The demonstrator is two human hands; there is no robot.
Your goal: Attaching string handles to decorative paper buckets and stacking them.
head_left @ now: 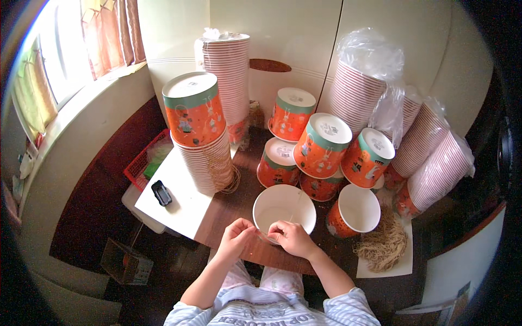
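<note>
Both my hands are closed in a pinch at the near rim of a white-lined paper bucket (284,202) that stands mouth up before me. My left hand (237,238) and my right hand (293,238) are a short way apart. A thin, pale piece of string appears to run between their fingertips, but it is faint. To the right, a second paper bucket (354,213) leans with its mouth towards me. Beside it, a tangled bundle of tan string (383,242) lies on a white sheet (401,263).
Upturned orange-and-green buckets (322,146) are piled behind the open one. At left rises a nested stack (202,163) with loose string round it. Tall wrapped stacks (356,92) stand at the back. A black plastic holder (161,193) lies on a white board (185,214), near a red basket (142,157).
</note>
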